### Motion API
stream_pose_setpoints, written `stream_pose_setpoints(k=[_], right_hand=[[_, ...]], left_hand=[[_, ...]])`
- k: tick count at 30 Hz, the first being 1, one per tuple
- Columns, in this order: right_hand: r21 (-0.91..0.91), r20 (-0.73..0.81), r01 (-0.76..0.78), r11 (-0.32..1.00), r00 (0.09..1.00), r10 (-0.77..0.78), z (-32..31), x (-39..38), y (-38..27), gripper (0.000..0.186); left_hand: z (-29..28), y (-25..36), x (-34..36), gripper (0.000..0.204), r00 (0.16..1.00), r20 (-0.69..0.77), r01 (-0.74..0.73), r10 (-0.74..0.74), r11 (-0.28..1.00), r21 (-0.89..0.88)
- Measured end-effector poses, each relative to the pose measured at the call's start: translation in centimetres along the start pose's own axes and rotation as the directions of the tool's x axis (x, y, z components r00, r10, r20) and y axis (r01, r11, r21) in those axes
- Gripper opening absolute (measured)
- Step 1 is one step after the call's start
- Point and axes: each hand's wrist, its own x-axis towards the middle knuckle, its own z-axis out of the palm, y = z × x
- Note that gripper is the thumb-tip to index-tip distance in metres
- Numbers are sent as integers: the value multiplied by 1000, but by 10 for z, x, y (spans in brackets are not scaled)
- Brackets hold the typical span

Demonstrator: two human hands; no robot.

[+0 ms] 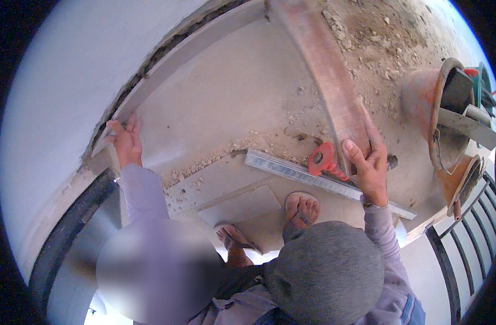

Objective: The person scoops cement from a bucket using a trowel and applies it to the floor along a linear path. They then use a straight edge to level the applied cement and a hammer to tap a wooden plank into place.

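Note:
My left hand (127, 142) reaches to the wall, its fingers stretched out against the near end of a long, narrow grey skirting strip (172, 67). That strip runs along the wall's foot, with a dark, rough gap behind it. My right hand (370, 168) grips the near end of a long reddish-brown board (334, 81), thumb on top and fingers around its right edge. The board stretches away over the dusty floor. Just left of my right hand lies a red plastic piece (322, 159) with a round head and ridged stem; its kind is unclear. A metal straightedge (302, 176) lies below it.
Orange buckets (421, 103) stand at the right, the larger holding a flat-bladed tool (467, 127). Rubble (367, 40) covers the far right ground. Loose tiles (240, 206) lie by my sandalled feet (302, 208). A black railing (467, 249) borders the lower right.

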Motion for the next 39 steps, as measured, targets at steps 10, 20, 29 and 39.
stream_pose_setpoints(k=[10,20,29,39], right_hand=[[-5,-158,28,1000,987,-28,13,-1,9,71],[164,-24,-120,979,992,126,16,2,-13,72],[104,-261,-29,994,964,56,-2,-32,-8,74],[93,361,-343,935,887,289,81,-83,-14,65]], left_hand=[[-29,-6,22,98,988,150,26,-20,999,-40],[12,6,-12,101,999,-32,-30,31,999,37],[0,1,0,104,1000,-26,11,-11,1000,-14],[-79,-58,51,84,908,358,-405,219,679,612]])
